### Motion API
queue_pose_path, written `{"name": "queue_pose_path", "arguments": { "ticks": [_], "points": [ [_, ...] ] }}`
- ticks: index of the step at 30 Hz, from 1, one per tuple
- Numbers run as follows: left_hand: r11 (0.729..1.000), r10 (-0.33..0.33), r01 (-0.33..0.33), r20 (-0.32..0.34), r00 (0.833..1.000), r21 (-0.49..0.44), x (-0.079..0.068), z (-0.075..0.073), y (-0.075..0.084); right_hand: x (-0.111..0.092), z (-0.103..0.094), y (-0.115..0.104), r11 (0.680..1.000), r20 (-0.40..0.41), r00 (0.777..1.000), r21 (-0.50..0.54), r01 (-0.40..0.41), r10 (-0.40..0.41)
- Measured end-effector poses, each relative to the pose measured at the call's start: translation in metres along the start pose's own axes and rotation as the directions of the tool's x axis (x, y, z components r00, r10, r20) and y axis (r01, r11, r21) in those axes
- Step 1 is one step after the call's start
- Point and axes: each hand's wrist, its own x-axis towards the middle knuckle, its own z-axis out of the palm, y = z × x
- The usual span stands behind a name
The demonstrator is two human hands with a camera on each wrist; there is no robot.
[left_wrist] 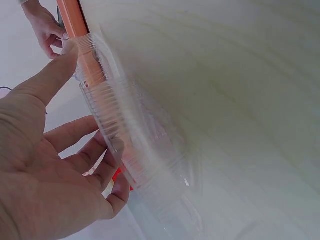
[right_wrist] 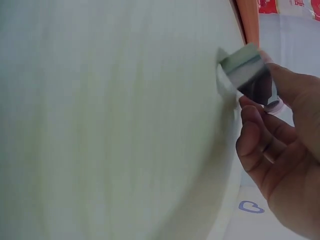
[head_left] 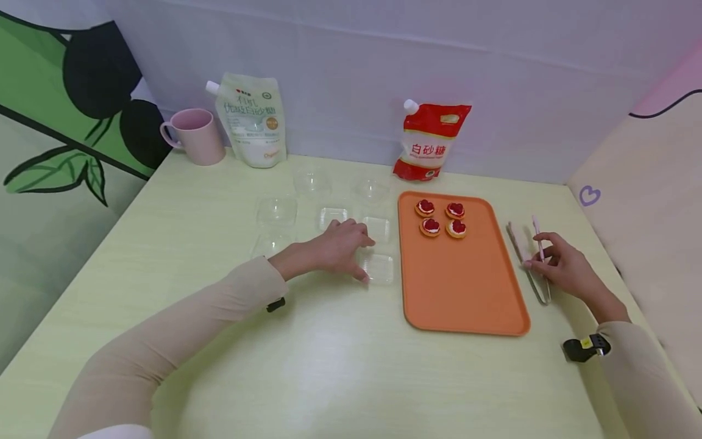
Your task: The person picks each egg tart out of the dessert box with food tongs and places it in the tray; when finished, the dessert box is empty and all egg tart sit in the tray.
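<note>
My left hand reaches over a group of clear plastic boxes, its thumb and fingers spread apart. The thumb tip is at the left edge of the nearest ridged box; in the left wrist view the fingers are beside the clear plastic, and contact is hard to tell. My right hand holds metal tongs between thumb and fingers, right of the orange tray. The tongs' arms stand apart, with their bent end towards me. Several small heart-topped tarts sit on the tray's far half.
More clear boxes stand left of and behind my left hand. Along the back are a pink mug, a pale green pouch and a red-and-white sugar pouch. A wall borders the table's right side.
</note>
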Motion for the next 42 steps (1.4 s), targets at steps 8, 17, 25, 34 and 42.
{"name": "queue_pose_path", "arguments": {
  "ticks": [8, 17, 25, 34, 42],
  "points": [
    [1.0, 0.003, -0.003, 0.003, 1.0, 0.004, -0.001, -0.001, 0.002, -0.001, -0.011, 0.002, 0.996, 0.038, 0.997, -0.064, -0.064, 0.067],
    [0.999, -0.005, 0.004, 0.022, 1.0, 0.047, 0.0, -0.002, 0.004, -0.001, -0.018, -0.002, 0.985, 0.093, 0.982, -0.079, -0.156, 0.163],
    [0.999, -0.011, 0.009, 0.04, 0.999, 0.052, 0.003, -0.003, 0.003, 0.0, -0.024, -0.013, 0.976, 0.01, 0.976, 0.01, -0.217, 0.217],
    [0.999, 0.003, -0.003, -0.001, 1.0, 0.034, -0.002, -0.004, -0.001, 0.012, -0.027, -0.034, 0.981, -0.056, 0.982, 0.08, -0.178, 0.183],
    [0.999, 0.002, -0.008, -0.114, 0.993, -0.049, -0.006, -0.016, -0.015, 0.029, -0.025, -0.054, 0.985, -0.094, 0.99, 0.144, -0.095, 0.109]
  ]
}}
